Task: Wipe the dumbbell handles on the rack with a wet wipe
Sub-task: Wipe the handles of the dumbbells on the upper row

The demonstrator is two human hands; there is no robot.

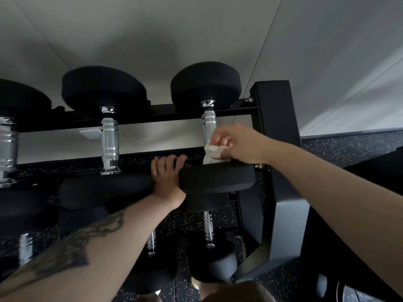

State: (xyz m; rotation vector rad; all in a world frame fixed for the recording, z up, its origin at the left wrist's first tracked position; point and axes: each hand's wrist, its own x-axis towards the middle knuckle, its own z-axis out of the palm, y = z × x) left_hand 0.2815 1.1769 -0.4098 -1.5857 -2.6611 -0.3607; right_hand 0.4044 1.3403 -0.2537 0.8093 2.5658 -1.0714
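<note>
No readable writing in view. Neighbouring dumbbell [110, 136] sits left on black rack [275, 110]. Tattooed left hand [168, 178] curls over near head of end dumbbell [218, 177], top tier. Right hand [234, 143] pinches wet wipe [212, 154] against its chrome handle [208, 125]. Lower-tier dumbbells beneath, speckled floor [349, 144] right.

Dim, soft-shadowed, slightly blurred wide-angle view, edges bowed.

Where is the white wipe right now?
In the head view, right of centre, the wet wipe is pinched in the right hand against the chrome handle of the rightmost top-row dumbbell.
</note>
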